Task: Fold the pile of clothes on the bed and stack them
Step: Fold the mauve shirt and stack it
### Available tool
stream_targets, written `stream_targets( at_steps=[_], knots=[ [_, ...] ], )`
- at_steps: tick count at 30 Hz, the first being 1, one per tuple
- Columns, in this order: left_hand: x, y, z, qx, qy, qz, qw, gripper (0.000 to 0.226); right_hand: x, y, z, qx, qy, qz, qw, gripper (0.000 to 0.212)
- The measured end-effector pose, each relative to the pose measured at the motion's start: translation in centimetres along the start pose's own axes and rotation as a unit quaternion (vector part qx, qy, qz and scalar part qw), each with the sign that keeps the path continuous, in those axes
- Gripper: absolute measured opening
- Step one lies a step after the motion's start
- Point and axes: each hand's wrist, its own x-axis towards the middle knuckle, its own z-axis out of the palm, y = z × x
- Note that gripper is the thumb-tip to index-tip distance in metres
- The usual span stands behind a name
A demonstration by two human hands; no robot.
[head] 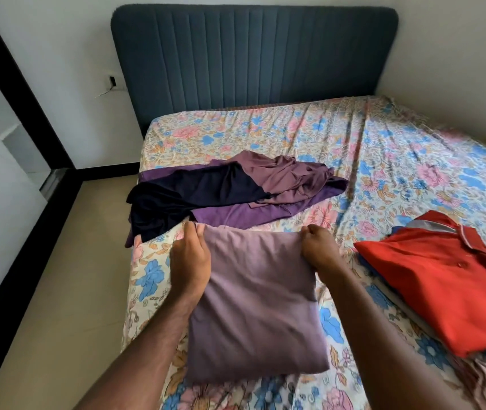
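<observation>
A mauve garment (253,303) lies folded into a rectangle on the bed's near left part. My left hand (190,261) pinches its far left corner. My right hand (321,250) grips its far right corner. Just beyond it lies the unfolded pile: a dark navy piece (188,196), a purple piece (250,214) and another mauve piece (286,176). At the right sits a stack of folded clothes with a red collared shirt (442,279) on top and blue cloth under it.
The bed has a floral sheet (383,161) and a dark blue padded headboard (253,57). The bed's left edge drops to a beige floor (67,261). A wall socket (113,81) sits left of the headboard. A wall runs along the right side.
</observation>
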Motion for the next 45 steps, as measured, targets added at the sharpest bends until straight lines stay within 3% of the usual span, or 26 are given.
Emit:
stream_targets(
  at_steps=[4,10,13,19,22,25,27,29,32,34,37,38,41,45],
  knots=[
    [3.4,-0.9,2.8,0.045,-0.028,-0.007,0.999,0.034,2.3,-0.8,2.6,-0.101,0.077,-0.035,0.991,0.036],
    [5.6,-3.7,6.8,0.171,-0.087,0.005,0.981,0.029,5.8,1.4,5.9,-0.246,0.066,-0.047,0.966,0.034],
    [4.9,-5.8,8.5,0.218,-0.101,-0.014,0.971,0.031,5.7,2.9,7.1,-0.242,0.102,-0.020,0.965,0.038],
    [4.3,-6.5,8.8,0.183,-0.059,-0.048,0.980,0.041,6.3,3.2,7.8,-0.233,0.144,-0.002,0.962,0.052],
    [3.9,-6.5,7.9,0.153,-0.081,-0.050,0.984,0.044,5.6,2.7,7.4,-0.269,0.093,-0.001,0.959,0.066],
    [4.7,-6.5,6.1,0.059,-0.170,-0.073,0.981,0.034,5.5,2.7,5.9,-0.296,-0.021,-0.013,0.955,0.079],
    [6.0,-6.8,4.9,-0.039,-0.261,-0.132,0.955,0.032,6.3,3.0,4.3,-0.238,-0.104,-0.030,0.965,0.063],
    [7.1,-6.6,3.6,-0.118,-0.334,-0.180,0.918,0.028,6.4,2.8,2.3,-0.069,-0.171,-0.031,0.982,0.036],
    [7.8,-4.8,1.8,-0.145,-0.390,-0.191,0.889,0.032,4.7,1.4,-0.3,0.133,-0.244,-0.031,0.960,0.022],
    [8.2,-3.0,0.9,-0.153,-0.379,-0.171,0.897,0.031,4.1,0.4,-2.0,0.194,-0.220,-0.062,0.954,0.024],
    [9.0,0.9,-1.1,-0.252,-0.322,-0.156,0.899,0.022,3.6,-1.9,-5.8,0.272,-0.149,-0.127,0.942,0.042],
    [9.3,2.5,-1.9,-0.283,-0.298,-0.138,0.901,0.020,3.0,-2.8,-7.6,0.287,-0.119,-0.159,0.937,0.040],
    [10.2,6.3,-4.3,-0.340,-0.222,-0.048,0.913,0.022,0.8,-5.4,-12.1,0.276,-0.048,-0.268,0.922,0.027],
    [9.4,7.1,-6.6,-0.392,-0.173,0.023,0.903,0.029,-3.9,-6.1,-13.3,0.294,-0.040,-0.341,0.892,0.049]
  ],
)
